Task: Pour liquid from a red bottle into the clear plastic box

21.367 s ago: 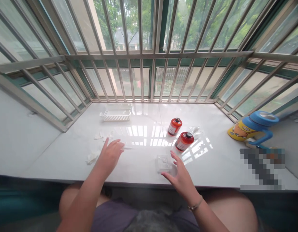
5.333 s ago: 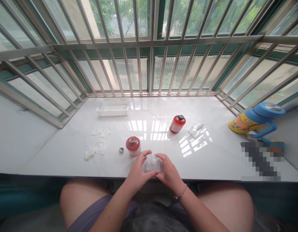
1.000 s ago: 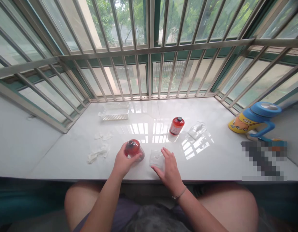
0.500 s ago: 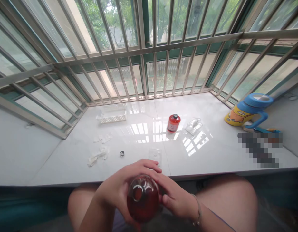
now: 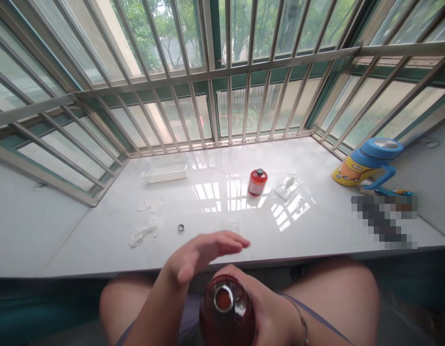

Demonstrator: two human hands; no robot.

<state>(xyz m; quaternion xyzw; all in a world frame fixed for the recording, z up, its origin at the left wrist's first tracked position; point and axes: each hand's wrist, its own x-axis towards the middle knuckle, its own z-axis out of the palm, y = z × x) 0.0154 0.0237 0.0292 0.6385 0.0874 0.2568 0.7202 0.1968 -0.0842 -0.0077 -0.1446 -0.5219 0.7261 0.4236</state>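
My right hand (image 5: 276, 317) is wrapped round an uncapped bottle of red liquid (image 5: 227, 312), held upright close to the camera over my lap. My left hand (image 5: 204, 252) hovers just above and left of the bottle, fingers stretched out flat, holding nothing. The bottle's small dark cap (image 5: 181, 228) lies on the white sill. A clear plastic tray (image 5: 231, 226) sits just beyond my left fingertips. A second red bottle (image 5: 257, 182) with a black cap stands farther back at the middle.
The white sill (image 5: 316, 216) carries a white perforated basket (image 5: 165, 169) at the back left, crumpled white gloves (image 5: 145, 230) at the left, clear plastic packaging (image 5: 287, 186) right of the capped bottle, and a blue-and-yellow jug (image 5: 368, 166) at the right. Window bars close off the back.
The open bottle has come closer to the camera and now sits in my right hand alone. My left hand has let go of it and spread open above it.
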